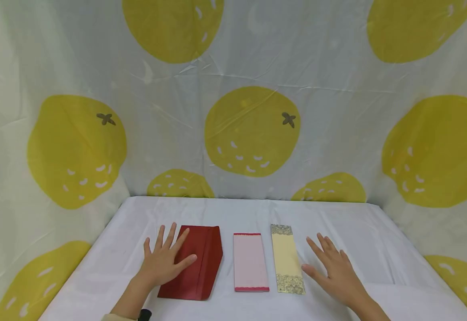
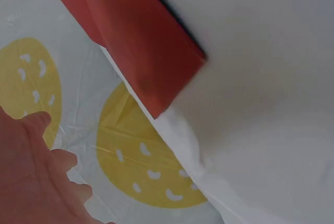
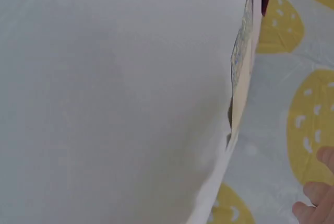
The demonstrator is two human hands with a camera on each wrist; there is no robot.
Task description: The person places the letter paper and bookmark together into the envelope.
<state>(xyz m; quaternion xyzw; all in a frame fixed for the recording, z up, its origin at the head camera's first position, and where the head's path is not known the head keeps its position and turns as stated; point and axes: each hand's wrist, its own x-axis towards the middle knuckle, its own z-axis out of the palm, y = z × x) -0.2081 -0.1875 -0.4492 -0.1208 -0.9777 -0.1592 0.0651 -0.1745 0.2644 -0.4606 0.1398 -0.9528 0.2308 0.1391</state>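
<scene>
On the white table lies a dark red envelope (image 1: 197, 267), its flap toward the right; its corner end also shows in the left wrist view (image 2: 141, 41). My left hand (image 1: 163, 263) is spread open over the envelope's left side, overlapping it in the head view. Right of the envelope lies a pink card (image 1: 251, 263) with red strips at its top and bottom ends. Beside that is a cream card (image 1: 285, 256) with patterned silver and gold lace ends. My right hand (image 1: 333, 272), fingers extended and holding nothing, is just to the right of the cream card.
White cloth (image 1: 241, 211) covers the table. A pale curtain (image 1: 169, 133) printed with large yellow fruit rises behind the far edge and along both sides. A dark band (image 1: 145, 314) shows at the left wrist.
</scene>
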